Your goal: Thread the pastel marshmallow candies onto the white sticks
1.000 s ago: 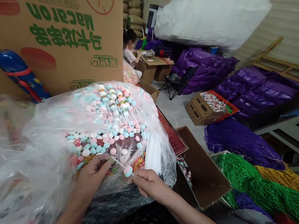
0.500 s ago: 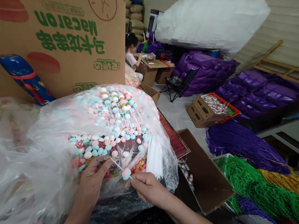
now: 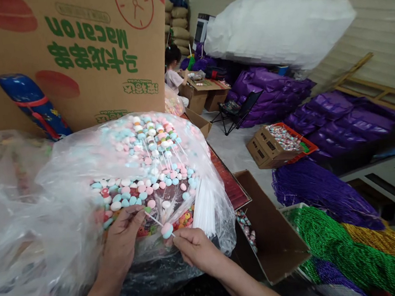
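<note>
My right hand (image 3: 196, 248) pinches the lower end of a white lollipop stick (image 3: 155, 220). A pink and blue candy (image 3: 167, 230) is threaded on that stick, just above my fingertips. At the stick's upper tip, my left hand (image 3: 123, 235) pinches a small green gummy candy (image 3: 147, 210), partly covered by its fingers. Loose pink, white and blue candies (image 3: 129, 193) lie on the plastic sheet beyond my hands. Farther back rest several filled candy sticks (image 3: 163, 144). A bundle of bare white sticks (image 3: 204, 209) lies right of my hands.
A large Macaron carton (image 3: 100, 45) stands behind the pile, with a blue pencil case (image 3: 34, 105) against it. On the right is an open cardboard box (image 3: 276, 234) holding wrapped candies. Green tinsel cords (image 3: 350, 240) lie beyond it. Another person (image 3: 174, 77) sits at the back.
A green gummy candy now shows at the stick's upper tip, between my left fingers. My left hand has shifted very slightly; my right hand keeps its place on the stick.
</note>
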`<state>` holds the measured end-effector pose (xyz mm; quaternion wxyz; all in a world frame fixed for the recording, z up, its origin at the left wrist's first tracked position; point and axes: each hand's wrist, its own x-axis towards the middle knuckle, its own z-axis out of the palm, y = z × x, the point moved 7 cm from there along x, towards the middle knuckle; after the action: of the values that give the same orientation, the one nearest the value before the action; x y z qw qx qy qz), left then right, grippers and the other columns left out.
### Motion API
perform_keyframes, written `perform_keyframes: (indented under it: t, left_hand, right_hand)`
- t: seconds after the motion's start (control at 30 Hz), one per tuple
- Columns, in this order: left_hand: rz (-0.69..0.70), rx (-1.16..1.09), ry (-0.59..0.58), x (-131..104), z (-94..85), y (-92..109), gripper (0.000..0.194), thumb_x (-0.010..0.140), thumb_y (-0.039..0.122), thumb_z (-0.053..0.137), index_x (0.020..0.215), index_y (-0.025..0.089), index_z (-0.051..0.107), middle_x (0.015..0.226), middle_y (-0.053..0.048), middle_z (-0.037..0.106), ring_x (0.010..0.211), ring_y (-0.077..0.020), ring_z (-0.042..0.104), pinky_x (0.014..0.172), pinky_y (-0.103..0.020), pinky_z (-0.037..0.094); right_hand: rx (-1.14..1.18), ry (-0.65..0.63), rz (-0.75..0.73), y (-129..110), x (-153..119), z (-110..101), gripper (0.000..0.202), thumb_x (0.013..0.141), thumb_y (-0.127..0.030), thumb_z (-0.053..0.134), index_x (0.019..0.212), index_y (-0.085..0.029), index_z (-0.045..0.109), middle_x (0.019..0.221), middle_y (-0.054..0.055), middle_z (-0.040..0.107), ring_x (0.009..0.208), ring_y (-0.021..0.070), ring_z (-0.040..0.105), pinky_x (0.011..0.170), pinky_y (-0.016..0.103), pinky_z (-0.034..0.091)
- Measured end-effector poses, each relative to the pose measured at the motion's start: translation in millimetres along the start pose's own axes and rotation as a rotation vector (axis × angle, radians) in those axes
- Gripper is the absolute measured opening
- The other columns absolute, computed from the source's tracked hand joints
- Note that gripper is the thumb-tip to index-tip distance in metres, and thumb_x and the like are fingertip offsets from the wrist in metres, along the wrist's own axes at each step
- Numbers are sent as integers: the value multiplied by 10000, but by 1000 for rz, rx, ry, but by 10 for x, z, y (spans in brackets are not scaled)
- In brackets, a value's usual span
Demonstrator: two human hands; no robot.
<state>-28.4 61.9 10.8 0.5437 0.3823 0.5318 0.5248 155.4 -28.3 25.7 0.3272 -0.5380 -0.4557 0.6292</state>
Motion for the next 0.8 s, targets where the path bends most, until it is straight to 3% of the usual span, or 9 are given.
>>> perform_keyframes:
  t: [0.1, 0.2, 0.37, 0.53, 0.67, 0.8]
  left_hand:
    - [6, 31, 22, -3, -22, -5, 518, 628, 647, 911, 877, 216, 767, 879, -32, 750, 821, -196, 667, 765, -297, 571]
    - [66, 189, -1, -24, -23, 100, 475, 724, 662, 831, 909, 229, 769, 898, -37, 766, 851, -215, 695, 801, -314, 580]
    - [455, 655, -98, -141, 97, 468, 285, 905, 501, 641, 950, 254, 777, 955, -44, 797, 903, -238, 745, 866, -335, 595]
    - [736, 814, -130, -266, 204, 551, 252, 1004, 386, 568, 956, 224, 755, 986, -65, 806, 933, -222, 763, 921, -306, 594]
    - [754, 836, -116, -286, 206, 530, 259, 1026, 380, 562, 989, 212, 755, 997, -69, 800, 944, -217, 759, 931, -296, 589]
    - [725, 770, -112, -281, 173, 577, 230, 992, 369, 581, 972, 239, 769, 1011, -54, 797, 960, -212, 752, 935, -291, 591]
  right_hand:
    - [-17, 3, 20, 21, 5, -3, 450, 970, -585, 591, 919, -168, 753, 441, -101, 372, 412, 93, 348, 468, 229, 270]
    - [-45, 17, 23, 34, -3, -16, 427, 981, -563, 586, 910, -177, 755, 443, -97, 372, 428, 103, 348, 487, 239, 274]
    - [-169, 30, -35, -35, -37, -61, 388, 1005, -471, 544, 797, -186, 704, 512, -62, 400, 536, 125, 384, 566, 259, 307]
    - [-330, 87, -113, -153, -77, -83, 381, 1005, -414, 496, 691, -204, 545, 637, -20, 469, 630, 138, 423, 626, 278, 320]
    - [-409, 104, -193, -231, -104, -26, 362, 1017, -396, 483, 698, -226, 457, 634, -27, 440, 614, 138, 410, 618, 293, 288]
    - [-244, 47, -152, -162, -61, 26, 387, 999, -487, 520, 728, -219, 589, 594, -37, 439, 594, 139, 419, 598, 277, 314]
